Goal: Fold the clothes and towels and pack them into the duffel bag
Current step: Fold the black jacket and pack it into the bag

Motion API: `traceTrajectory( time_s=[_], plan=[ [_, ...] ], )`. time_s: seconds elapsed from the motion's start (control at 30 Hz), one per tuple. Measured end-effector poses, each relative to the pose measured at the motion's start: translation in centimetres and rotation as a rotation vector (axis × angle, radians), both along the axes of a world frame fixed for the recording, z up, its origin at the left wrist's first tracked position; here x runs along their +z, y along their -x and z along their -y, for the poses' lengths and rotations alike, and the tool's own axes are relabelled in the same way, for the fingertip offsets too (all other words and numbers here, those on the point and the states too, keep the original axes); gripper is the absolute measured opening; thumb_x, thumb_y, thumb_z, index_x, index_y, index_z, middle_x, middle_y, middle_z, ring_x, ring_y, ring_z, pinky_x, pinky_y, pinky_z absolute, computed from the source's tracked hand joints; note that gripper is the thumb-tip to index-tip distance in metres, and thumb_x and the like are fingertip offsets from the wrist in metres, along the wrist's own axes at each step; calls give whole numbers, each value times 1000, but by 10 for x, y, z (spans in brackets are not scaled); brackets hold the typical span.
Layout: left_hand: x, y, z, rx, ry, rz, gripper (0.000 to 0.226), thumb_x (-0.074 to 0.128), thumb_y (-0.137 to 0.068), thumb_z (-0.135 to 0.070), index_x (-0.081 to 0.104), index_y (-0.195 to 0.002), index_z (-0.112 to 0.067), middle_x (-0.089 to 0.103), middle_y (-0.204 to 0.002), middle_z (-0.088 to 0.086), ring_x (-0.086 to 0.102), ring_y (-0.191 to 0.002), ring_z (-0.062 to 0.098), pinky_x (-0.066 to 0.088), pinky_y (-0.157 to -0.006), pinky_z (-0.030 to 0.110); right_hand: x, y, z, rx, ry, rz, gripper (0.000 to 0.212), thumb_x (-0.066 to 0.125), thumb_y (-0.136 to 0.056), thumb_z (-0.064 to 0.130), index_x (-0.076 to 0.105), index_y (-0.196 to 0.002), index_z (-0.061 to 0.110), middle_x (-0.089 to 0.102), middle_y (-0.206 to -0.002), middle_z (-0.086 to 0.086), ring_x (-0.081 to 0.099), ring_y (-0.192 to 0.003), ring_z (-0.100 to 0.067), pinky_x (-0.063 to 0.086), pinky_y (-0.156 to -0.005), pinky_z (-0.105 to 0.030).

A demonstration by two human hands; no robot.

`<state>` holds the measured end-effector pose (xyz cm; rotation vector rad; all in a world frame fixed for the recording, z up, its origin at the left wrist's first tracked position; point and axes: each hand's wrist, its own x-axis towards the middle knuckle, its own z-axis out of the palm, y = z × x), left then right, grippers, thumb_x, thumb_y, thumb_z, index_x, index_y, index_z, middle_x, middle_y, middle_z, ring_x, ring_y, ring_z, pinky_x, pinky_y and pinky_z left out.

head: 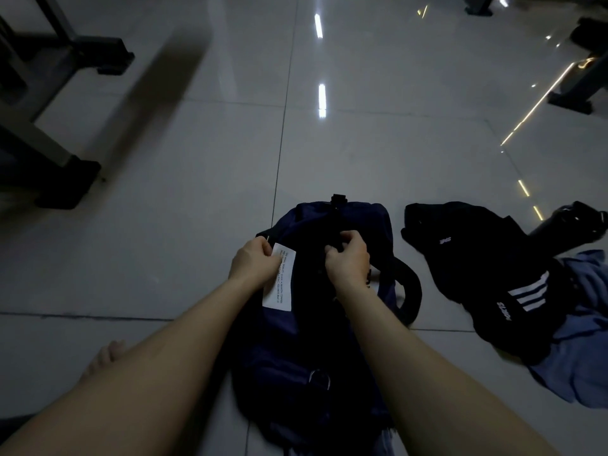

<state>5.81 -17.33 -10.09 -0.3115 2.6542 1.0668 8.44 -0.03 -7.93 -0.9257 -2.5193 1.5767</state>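
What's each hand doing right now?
Left hand: pinching the edge of the duffel bag by its white tag.
Right hand: fingers curled, gripping the bag's top.

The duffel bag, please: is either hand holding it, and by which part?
Both: left hand pinches the duffel bag beside its label; right hand grips its top centre.

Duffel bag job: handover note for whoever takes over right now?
Left hand pinches the duffel bag at its white label; right hand grips the bag's top middle. The bag lies on the floor. Black clothes and a blue garment lie unfolded in a heap to its right. Nothing visibly packed. Left: fold everything, pack it.
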Motion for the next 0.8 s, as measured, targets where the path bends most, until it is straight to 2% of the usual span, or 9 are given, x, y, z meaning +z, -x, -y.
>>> traceTrajectory(
  time_s=[0.1,0.23,0.4,0.47,0.57,0.67,0.73,0.8],
  plan=[
    [0,-2,1,5,-72,-43,12,66,-89,-26,58,-88,-17,63,-83,-2,60,-77,16,41,-61,28,-14,-6,8,-58,120,-73,35,62,-97,12,53,-130,19,60,-133,-7,50,-101,-9,46,-92,-27],
    [1,-2,4,-2,-115,-49,13,68,-88,-27,58,-86,-19,64,-81,-1,62,-77,18,45,-62,31,-20,-10,16,-128,198,-115,36,60,-97,6,54,-131,19,57,-137,-8,48,-104,-6,42,-88,-22],
    [5,-2,17,38,-240,-26,13,69,-88,-27,59,-85,-18,74,-85,2,72,-82,22,59,-78,46,-18,0,23,-157,437,-126,40,60,-97,5,53,-133,20,55,-140,-10,57,-109,-10,49,-92,-27],
    [2,-2,24,40,-249,-11,13,70,-87,-28,60,-85,-20,74,-86,1,73,-83,21,61,-79,48,-24,1,25,-50,350,-11,46,61,-98,10,48,-141,21,52,-144,-10,57,-122,-22,49,-100,-33],
    [-6,-8,30,82,-215,-12,14,70,-85,-34,60,-85,-24,74,-86,0,72,-82,19,60,-82,49,-34,-1,33,201,72,218,71,60,-98,16,23,-157,19,49,-147,-14,52,-131,-32,46,-107,-41],
    [-9,-9,26,95,-183,-11,14,70,-88,-32,61,-88,-21,72,-87,1,70,-82,19,59,-82,46,-37,-10,36,322,-117,357,89,63,-90,18,6,-158,18,52,-139,-18,54,-124,-36,51,-98,-44],
    [-8,-9,22,90,-160,-12,13,69,-89,-30,60,-89,-20,70,-87,2,69,-83,19,58,-79,42,-36,-14,32,349,-208,380,88,62,-88,14,9,-157,14,57,-131,-18,58,-118,-36,51,-88,-40],
    [-8,-8,20,71,-129,-17,13,68,-89,-31,60,-90,-20,69,-87,1,68,-82,19,55,-74,38,-33,-17,28,336,-238,316,78,60,-88,6,21,-155,13,61,-126,-17,61,-114,-34,52,-88,-40]
  ],
)
